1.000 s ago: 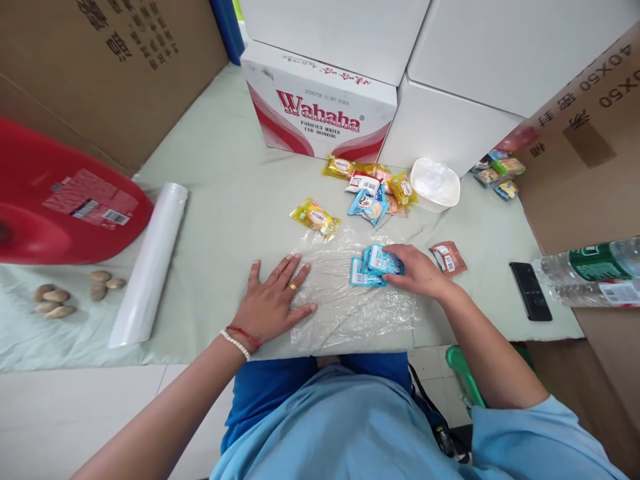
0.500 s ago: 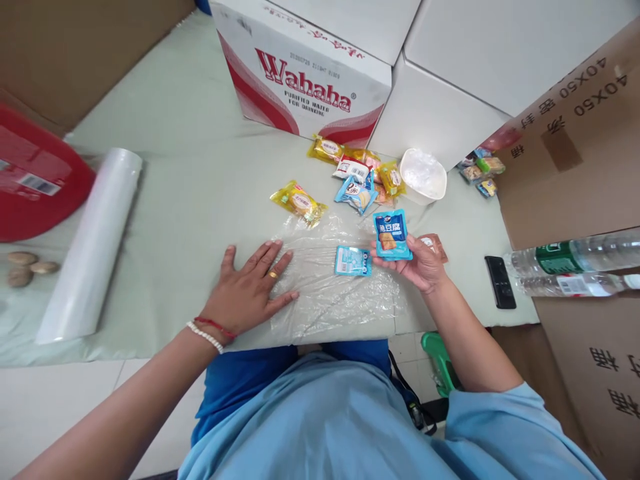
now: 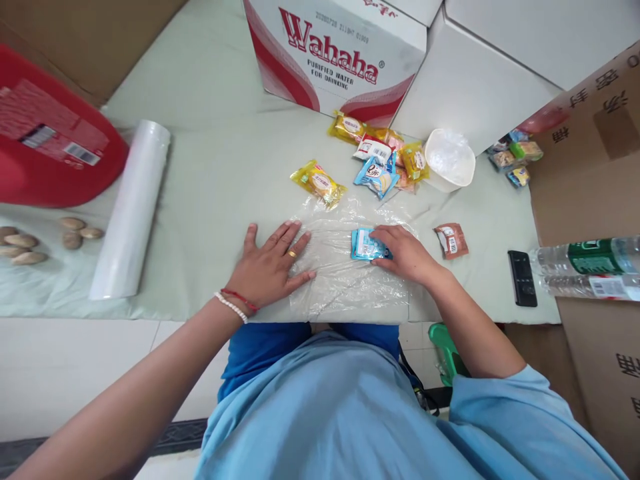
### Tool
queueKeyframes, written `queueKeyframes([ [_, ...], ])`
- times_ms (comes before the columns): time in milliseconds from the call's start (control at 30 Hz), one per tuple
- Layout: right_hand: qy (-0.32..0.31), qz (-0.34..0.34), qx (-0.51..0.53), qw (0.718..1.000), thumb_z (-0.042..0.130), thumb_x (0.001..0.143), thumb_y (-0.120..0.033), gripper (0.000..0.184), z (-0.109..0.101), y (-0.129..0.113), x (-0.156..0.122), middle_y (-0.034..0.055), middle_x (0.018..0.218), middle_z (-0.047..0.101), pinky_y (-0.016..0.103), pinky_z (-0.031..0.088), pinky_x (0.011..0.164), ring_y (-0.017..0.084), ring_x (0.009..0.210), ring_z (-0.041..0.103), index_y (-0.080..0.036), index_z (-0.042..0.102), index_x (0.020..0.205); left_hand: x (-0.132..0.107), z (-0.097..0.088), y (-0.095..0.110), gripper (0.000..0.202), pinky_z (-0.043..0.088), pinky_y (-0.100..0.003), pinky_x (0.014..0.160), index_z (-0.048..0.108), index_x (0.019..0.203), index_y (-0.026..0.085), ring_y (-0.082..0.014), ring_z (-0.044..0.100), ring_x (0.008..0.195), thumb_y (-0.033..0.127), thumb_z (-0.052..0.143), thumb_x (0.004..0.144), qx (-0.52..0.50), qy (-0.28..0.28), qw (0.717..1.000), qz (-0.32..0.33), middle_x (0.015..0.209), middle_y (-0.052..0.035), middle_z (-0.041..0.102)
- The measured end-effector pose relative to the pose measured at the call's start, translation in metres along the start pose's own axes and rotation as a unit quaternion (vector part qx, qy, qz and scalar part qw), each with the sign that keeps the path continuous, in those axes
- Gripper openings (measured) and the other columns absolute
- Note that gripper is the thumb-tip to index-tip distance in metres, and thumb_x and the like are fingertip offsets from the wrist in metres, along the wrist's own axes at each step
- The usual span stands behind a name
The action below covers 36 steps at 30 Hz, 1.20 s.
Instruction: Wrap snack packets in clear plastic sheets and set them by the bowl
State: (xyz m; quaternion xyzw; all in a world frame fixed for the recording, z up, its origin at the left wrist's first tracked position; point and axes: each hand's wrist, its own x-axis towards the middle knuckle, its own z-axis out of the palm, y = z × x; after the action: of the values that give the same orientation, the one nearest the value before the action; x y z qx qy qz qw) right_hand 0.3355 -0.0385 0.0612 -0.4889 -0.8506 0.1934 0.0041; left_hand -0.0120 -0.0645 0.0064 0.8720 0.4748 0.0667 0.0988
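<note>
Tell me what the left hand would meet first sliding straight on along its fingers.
Probably the lone yellow snack packet, ahead of the left hand; the clear plastic film seems to touch the fingertips, but its edge is hard to see.

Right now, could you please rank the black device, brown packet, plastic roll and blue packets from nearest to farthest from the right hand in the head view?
From the right hand:
1. Blue packets: touching it.
2. Brown packet: to its right.
3. Black device: farther right.
4. Plastic roll: far left, beyond the left hand.
</note>
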Motion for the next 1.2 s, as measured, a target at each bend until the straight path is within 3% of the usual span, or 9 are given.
queueKeyframes([
  [300,-0.071,0.023,-0.088,0.993,0.075,0.088,-0.031,0.060,-0.013,-0.016,0.006,0.0197,0.137,0.064,0.049,0.048,0.100,0.039,0.117,0.060,-0.018,0.058,0.144,0.000,0.004,-0.004,0.078,-0.009,-0.076,0.128,0.024,0.172,0.029,-0.0383,0.028,0.164,0.066,0.041,0.105,-0.015,-0.010,1.000,-0.001,0.179,-0.0149,0.022],
  [667,-0.064,0.029,-0.101,0.992,0.072,0.088,-0.033,0.060,-0.013,-0.007,-0.004,0.0203,0.134,0.065,0.049,0.047,0.096,0.039,0.114,0.061,-0.017,0.058,0.143,0.002,-0.001,-0.004,0.088,-0.008,-0.080,0.126,0.023,0.172,0.027,-0.0417,0.026,0.164,0.075,0.043,0.101,-0.012,-0.045,0.999,-0.002,0.180,-0.0153,0.019],
  [967,-0.031,0.003,-0.057,0.998,0.072,0.093,-0.039,0.062,-0.013,0.004,-0.010,0.0175,0.151,0.060,0.055,0.041,0.113,0.039,0.133,0.056,-0.021,0.055,0.150,0.002,0.000,-0.005,0.086,-0.009,-0.078,0.127,0.022,0.172,0.028,-0.0406,0.027,0.164,0.074,0.042,0.102,-0.014,-0.038,0.999,-0.001,0.179,-0.0152,0.021],
  [1200,-0.055,0.001,-0.064,0.996,0.074,0.092,-0.036,0.069,-0.012,-0.008,0.004,0.0185,0.151,0.060,0.054,0.043,0.109,0.041,0.130,0.055,-0.022,0.051,0.156,0.002,0.001,-0.005,0.087,-0.008,-0.078,0.126,0.023,0.172,0.026,-0.0403,0.026,0.164,0.074,0.041,0.102,-0.009,-0.032,0.999,0.002,0.179,-0.0169,0.021],
])
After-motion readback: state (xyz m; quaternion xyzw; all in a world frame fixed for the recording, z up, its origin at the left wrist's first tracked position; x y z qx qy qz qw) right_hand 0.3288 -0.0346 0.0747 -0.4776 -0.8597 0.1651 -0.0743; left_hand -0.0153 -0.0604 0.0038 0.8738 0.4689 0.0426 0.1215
